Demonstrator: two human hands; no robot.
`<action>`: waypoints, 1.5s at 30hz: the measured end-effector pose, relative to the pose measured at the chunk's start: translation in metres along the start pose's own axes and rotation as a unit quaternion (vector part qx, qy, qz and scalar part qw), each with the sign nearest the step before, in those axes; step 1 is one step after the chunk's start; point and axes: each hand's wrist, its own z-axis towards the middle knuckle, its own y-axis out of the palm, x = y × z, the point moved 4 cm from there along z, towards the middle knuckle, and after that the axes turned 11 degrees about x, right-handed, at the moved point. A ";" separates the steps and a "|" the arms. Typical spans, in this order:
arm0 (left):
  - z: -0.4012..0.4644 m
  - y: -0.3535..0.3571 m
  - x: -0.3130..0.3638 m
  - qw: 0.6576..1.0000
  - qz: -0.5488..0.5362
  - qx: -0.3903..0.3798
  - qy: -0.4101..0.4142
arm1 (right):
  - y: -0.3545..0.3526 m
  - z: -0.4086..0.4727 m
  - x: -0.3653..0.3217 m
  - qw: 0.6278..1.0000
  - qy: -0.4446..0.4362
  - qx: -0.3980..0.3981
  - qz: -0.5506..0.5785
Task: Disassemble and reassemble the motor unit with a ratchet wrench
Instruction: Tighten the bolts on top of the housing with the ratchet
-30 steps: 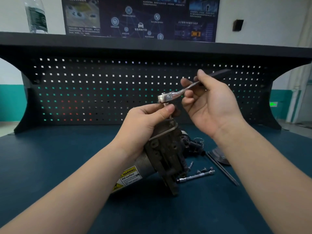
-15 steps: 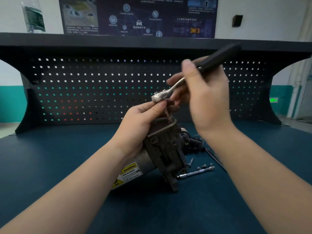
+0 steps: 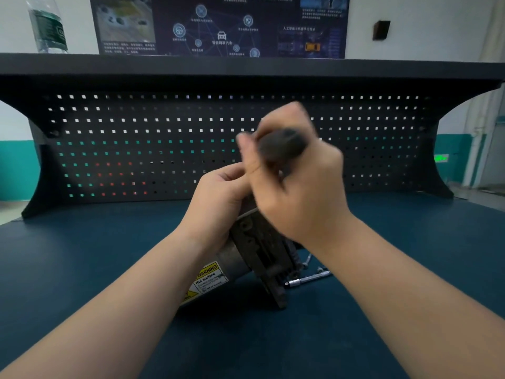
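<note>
The motor unit (image 3: pixel 254 258), a dirty grey metal body with a yellow warning label, stands tilted on the blue bench mat. My left hand (image 3: pixel 216 203) grips its top edge from the left. My right hand (image 3: pixel 295 187), blurred by motion, holds the ratchet wrench (image 3: pixel 281 144) by its black handle just above the unit. The handle points toward me, and the wrench head is hidden behind my fingers.
A chrome extension bar (image 3: pixel 308 279) and small loose parts lie on the mat (image 3: pixel 82 269) just right of the unit. A black pegboard (image 3: pixel 136 138) closes the back of the bench. A water bottle (image 3: pixel 47 23) stands on the shelf at top left.
My right hand has swung the wrench handle from pointing up and right round toward me, sweeping left over the top of the motor unit. My left hand stays on the unit.
</note>
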 end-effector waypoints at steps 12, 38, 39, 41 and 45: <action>0.002 -0.001 -0.005 0.999 -0.007 0.028 -0.039 | -0.003 0.009 0.024 0.928 0.322 0.053 0.179; 0.001 0.004 -0.002 0.999 -0.027 0.018 -0.021 | 0.001 0.017 0.012 0.947 0.302 -0.009 0.106; 0.001 0.005 -0.003 0.998 -0.045 0.004 -0.043 | -0.002 0.018 0.025 0.891 0.412 0.019 0.188; 0.000 0.003 -0.003 0.996 -0.058 -0.001 -0.068 | -0.005 0.014 0.045 0.758 0.573 0.062 0.307; 0.001 0.000 -0.003 0.998 -0.035 0.007 -0.060 | -0.004 0.007 0.056 0.689 0.624 0.089 0.358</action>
